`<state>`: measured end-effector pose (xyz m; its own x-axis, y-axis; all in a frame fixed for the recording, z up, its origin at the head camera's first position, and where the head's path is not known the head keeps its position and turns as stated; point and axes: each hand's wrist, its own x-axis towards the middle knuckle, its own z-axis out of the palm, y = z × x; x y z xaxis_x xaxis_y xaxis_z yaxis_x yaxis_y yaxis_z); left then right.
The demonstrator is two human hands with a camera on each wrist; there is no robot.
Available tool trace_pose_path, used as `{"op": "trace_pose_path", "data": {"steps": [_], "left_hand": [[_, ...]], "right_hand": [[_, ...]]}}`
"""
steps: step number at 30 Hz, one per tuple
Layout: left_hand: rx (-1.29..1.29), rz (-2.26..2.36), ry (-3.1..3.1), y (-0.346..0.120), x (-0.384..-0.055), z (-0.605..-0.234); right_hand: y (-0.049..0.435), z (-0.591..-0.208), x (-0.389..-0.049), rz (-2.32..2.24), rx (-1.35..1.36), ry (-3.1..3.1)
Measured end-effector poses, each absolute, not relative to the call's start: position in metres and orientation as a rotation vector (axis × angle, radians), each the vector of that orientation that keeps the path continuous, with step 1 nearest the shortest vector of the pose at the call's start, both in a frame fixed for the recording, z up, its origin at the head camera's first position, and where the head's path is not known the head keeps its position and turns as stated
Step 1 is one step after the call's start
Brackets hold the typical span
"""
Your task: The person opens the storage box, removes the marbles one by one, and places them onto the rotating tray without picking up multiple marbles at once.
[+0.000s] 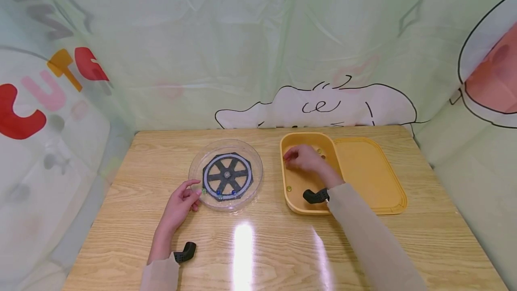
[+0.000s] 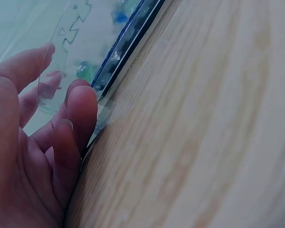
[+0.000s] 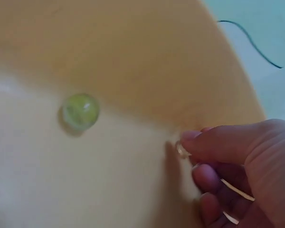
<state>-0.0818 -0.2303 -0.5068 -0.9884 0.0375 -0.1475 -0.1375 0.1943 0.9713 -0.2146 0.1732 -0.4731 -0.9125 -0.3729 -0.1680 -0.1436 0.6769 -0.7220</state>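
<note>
Inside the yellow-orange box (image 1: pixel 286 192), my right hand (image 1: pixel 304 158) is by the far left wall. Its thumb and fingers pinch a small glassy marble (image 3: pixel 181 150), mostly hidden by the fingertips. A yellow-green marble (image 3: pixel 80 112) lies on the box floor nearby. My left hand (image 1: pixel 179 203) rests at the near left rim of a round clear dish (image 1: pixel 256 156), fingers loosely bent and the index finger reaching over the edge. In the dish lies a dark wheel-shaped piece (image 1: pixel 227 174) with spokes. A green marble (image 1: pixel 203 191) and blue marbles (image 1: pixel 234 192) lie near its front edge.
Right of the box, a flat yellow-orange lid (image 1: pixel 367 174) lies on the wooden table (image 1: pixel 161 152). More marbles (image 1: pixel 288 188) lie in the box. A printed curtain (image 1: pixel 194 48) hangs behind the table. Black wrist mounts (image 1: pixel 186 252) are on both forearms.
</note>
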Motion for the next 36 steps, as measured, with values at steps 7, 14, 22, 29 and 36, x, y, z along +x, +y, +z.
{"op": "trace_pose_path", "data": {"steps": [7, 14, 22, 29, 36], "left_hand": [[-0.131, 1.91, 2.323, -0.234, -0.084, -0.52], [-0.115, 1.893, 2.312, -0.226, -0.077, -0.495], [-0.095, 1.881, 2.327, -0.224, -0.075, -0.486], [-0.103, 1.874, 2.33, -0.224, -0.075, -0.487], [-0.106, 1.877, 2.321, -0.224, -0.075, -0.486]], "right_hand": [[0.169, -0.481, -0.216, -1.051, -0.391, 2.617], [0.168, -0.485, -0.216, -1.065, -0.39, 2.63], [0.168, -0.484, -0.216, -1.065, -0.361, 2.627], [0.169, -0.482, -0.218, -1.045, -0.366, 2.616], [0.17, -0.475, -0.218, -1.051, -0.388, 2.594]]}}
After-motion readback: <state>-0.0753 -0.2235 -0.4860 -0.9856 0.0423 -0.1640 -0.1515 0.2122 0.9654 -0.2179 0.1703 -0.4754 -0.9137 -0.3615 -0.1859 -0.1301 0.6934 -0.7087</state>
